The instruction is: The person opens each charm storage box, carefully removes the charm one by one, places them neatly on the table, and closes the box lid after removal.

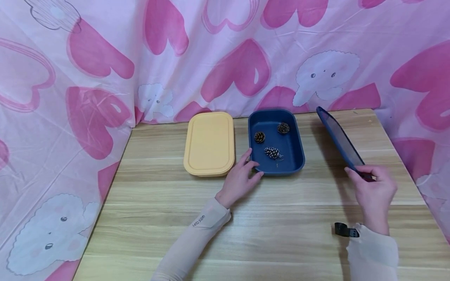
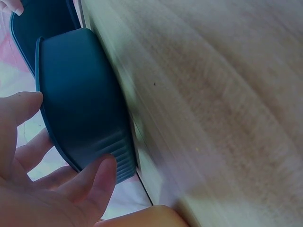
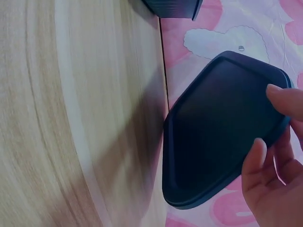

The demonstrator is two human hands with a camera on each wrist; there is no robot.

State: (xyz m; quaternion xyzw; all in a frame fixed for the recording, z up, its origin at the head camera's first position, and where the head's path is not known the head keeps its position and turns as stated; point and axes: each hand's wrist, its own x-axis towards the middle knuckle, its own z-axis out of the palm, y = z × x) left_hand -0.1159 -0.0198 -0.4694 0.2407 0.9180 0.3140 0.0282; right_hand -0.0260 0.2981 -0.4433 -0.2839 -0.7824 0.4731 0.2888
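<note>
A dark blue open box [image 1: 293, 152] sits near the back of the table with three pine cones in it: a round one [image 1: 259, 137] at left, another [image 1: 283, 128] at back right, and a longer one [image 1: 272, 152] toward the front. My left hand [image 1: 239, 181] touches the box's near left corner with spread, relaxed fingers; the left wrist view shows the thumb [image 2: 31, 100] at the rim. To the right, my right hand [image 1: 376, 191] grips a matching dark blue lid [image 3: 222, 118] by one end, holding it tilted on edge, apart from the box.
Left of the blue box stands a yellow box with its lid on [image 1: 209, 144]. A pink heart-patterned cloth [image 1: 239, 70] hangs behind and beside the wooden table [image 1: 274, 234]. A black strap [image 1: 346, 230] sticks out from the right wrist.
</note>
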